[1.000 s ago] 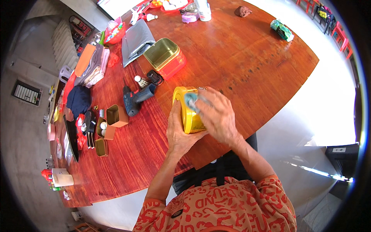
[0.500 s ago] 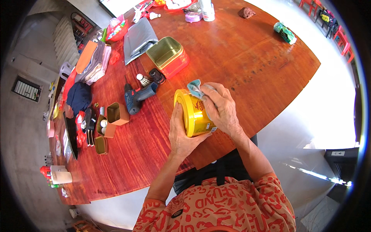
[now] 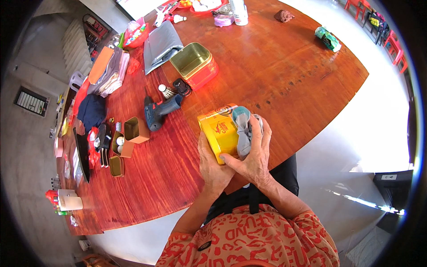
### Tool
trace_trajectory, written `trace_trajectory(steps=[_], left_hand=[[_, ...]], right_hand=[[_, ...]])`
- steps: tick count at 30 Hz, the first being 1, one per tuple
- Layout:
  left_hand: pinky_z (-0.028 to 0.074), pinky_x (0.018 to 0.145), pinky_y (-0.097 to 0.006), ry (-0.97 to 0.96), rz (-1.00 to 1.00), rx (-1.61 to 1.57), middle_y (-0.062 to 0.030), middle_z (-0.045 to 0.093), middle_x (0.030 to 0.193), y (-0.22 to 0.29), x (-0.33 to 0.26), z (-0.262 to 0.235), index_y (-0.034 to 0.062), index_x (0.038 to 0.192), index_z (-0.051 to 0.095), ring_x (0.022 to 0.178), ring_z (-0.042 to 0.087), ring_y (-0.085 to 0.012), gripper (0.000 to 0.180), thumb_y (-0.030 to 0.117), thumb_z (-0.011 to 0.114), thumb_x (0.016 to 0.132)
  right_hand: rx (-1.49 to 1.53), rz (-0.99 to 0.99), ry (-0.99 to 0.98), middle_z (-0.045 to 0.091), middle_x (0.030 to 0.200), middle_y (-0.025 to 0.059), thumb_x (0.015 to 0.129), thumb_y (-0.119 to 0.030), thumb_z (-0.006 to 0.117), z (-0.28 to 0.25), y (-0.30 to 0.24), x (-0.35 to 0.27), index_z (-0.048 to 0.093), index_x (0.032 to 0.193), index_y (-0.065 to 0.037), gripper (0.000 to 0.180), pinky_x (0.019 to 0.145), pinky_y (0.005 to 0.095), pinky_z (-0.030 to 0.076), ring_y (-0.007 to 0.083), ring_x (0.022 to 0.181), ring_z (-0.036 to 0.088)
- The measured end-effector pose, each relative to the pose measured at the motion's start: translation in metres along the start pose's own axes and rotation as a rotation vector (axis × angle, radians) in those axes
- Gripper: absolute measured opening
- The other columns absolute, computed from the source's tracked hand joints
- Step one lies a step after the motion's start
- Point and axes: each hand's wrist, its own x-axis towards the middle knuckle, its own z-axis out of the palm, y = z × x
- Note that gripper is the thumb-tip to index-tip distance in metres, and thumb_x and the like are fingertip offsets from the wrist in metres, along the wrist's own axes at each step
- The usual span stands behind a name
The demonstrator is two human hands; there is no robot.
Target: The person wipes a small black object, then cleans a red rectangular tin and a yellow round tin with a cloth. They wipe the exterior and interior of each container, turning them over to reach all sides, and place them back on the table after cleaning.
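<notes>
A yellow tin (image 3: 218, 132) with red print is held over the near part of the wooden table, tilted so that its side faces up. My left hand (image 3: 214, 167) is closed round its left and lower side, fingers partly hidden under the tin. A grey and teal cloth (image 3: 243, 130) is bunched against the tin's right side. My right hand (image 3: 257, 151) grips this cloth, fingers curled over it, the thumb resting on the tin's near edge.
Beyond the tin stand an open red tin (image 3: 201, 80), a cordless drill (image 3: 159, 111) and a shuttlecock (image 3: 166, 91). Small open boxes (image 3: 135, 130), a dark blue cloth (image 3: 92, 112) and folded clothes (image 3: 109, 73) lie leftward. A crumpled brown cloth (image 3: 284, 16) lies far off.
The tin has turned, bringing its printed side up and its lid out of sight. My right hand has moved down with the cloth from the far rim to the tin's right side.
</notes>
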Motion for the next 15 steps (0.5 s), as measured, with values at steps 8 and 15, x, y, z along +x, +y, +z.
trace_trajectory(steps=[8,15], left_hand=[[0.036,0.104,-0.048,0.022,0.237,0.256,-0.0252,0.030,0.141,0.002,-0.012,0.009,0.0029,0.147,0.013,0.131,0.030,-0.0428,0.109,0.028,0.083,0.068],[0.036,0.106,-0.048,-0.101,0.212,0.206,-0.0263,0.031,0.141,0.010,0.001,-0.057,-0.0021,0.142,0.028,0.131,0.034,-0.0408,0.113,0.035,0.090,0.054]], right_hand=[[-0.140,-0.092,-0.158,0.027,0.141,0.0317,0.054,-0.041,0.088,-0.013,-0.003,0.013,0.032,0.142,-0.001,0.111,0.103,0.0526,0.038,0.0482,0.129,0.035],[-0.056,-0.250,-0.308,0.032,0.139,0.0276,0.052,-0.032,0.088,-0.030,0.025,0.029,0.042,0.136,-0.006,0.100,0.101,0.0508,0.039,0.0446,0.124,0.040]])
